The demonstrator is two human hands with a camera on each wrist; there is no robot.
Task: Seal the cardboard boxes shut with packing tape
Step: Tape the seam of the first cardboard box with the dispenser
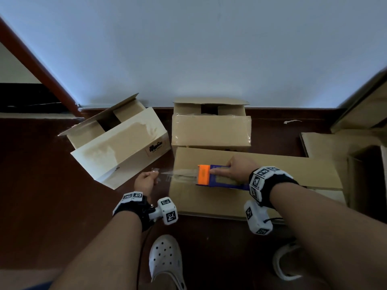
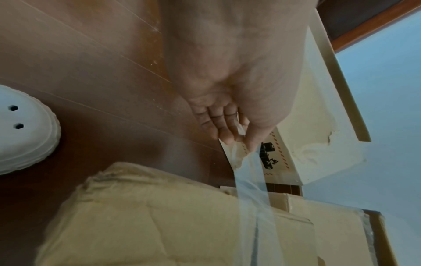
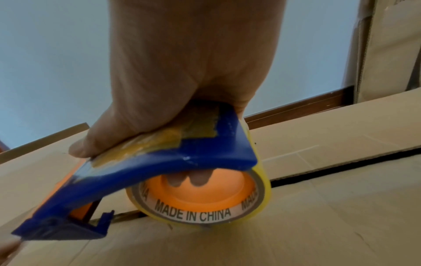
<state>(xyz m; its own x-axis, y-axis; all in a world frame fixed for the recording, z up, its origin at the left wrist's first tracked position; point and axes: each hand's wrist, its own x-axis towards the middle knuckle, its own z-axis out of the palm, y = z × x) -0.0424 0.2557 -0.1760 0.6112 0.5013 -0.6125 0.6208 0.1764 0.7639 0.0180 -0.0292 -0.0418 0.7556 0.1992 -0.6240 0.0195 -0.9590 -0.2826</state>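
- A white clog (image 1: 165,260) stands on the dark wooden floor (image 1: 41,206) nearest the person, between the two forearms; a second shoe (image 1: 287,262) shows partly under the right arm.
- The left hand (image 1: 146,181) hovers above bare floor just left of the near box, thumb and fingertips (image 2: 227,138) pinched on the free end of the clear tape strip (image 1: 178,174).
- The strip runs taut from that pinch to the tape dispenser (image 1: 211,175), crossing the near box's left edge.
- The near box (image 1: 209,201), large and brown with its flaps down, lies straight ahead; its centre seam (image 3: 341,171) shows as a dark gap.
- The right hand (image 1: 240,167) grips the blue dispenser on top of this box, fingers curled through the orange hub of the tape roll (image 3: 200,203), index finger laid along the top toward the orange front.
- A pale box (image 1: 121,147) sits angled at the left, one corner close to the left hand, far flaps up.
- Behind the near box, a brown box (image 1: 211,130) sits almost against it, its far flap raised.
- More cardboard (image 1: 335,147) crowds the right side; open floor lies to the left.
- A white wall (image 1: 209,49) closes the far side.
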